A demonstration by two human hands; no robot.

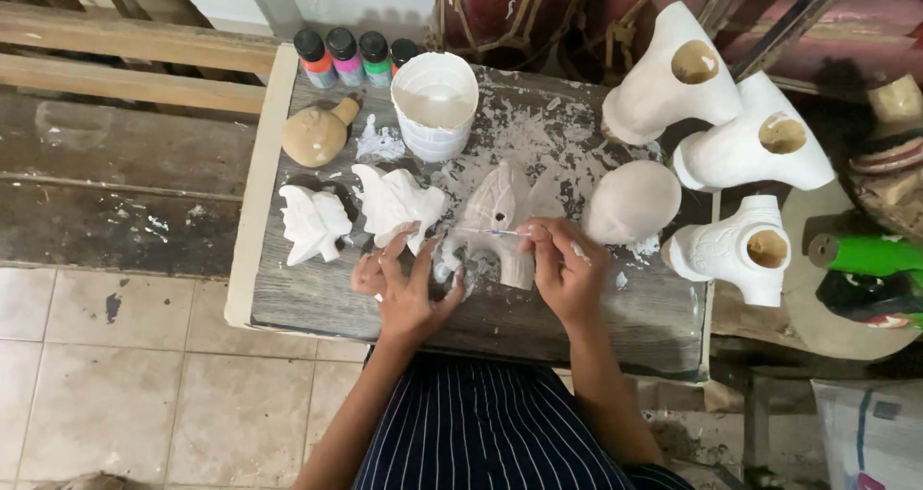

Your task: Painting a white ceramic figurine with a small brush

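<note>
A white plaster figurine [502, 219] lies on the grey wooden board [596, 307] in front of me. My right hand [562, 269] grips a thin paintbrush [488, 231] held across the figurine, and rests against its lower right side. My left hand [404, 286] is at the figurine's left edge with fingers spread, nothing held. Two more white figurines [396, 201] [312, 223] lie to the left of it.
A white paint bucket [435, 103] stands at the back, with several small paint bottles [346, 57] behind it. A tan clay figure [317, 132] lies at back left. A rounded white piece [633, 201] and three hollow white casts [673, 76] [760, 139] [735, 250] sit at right.
</note>
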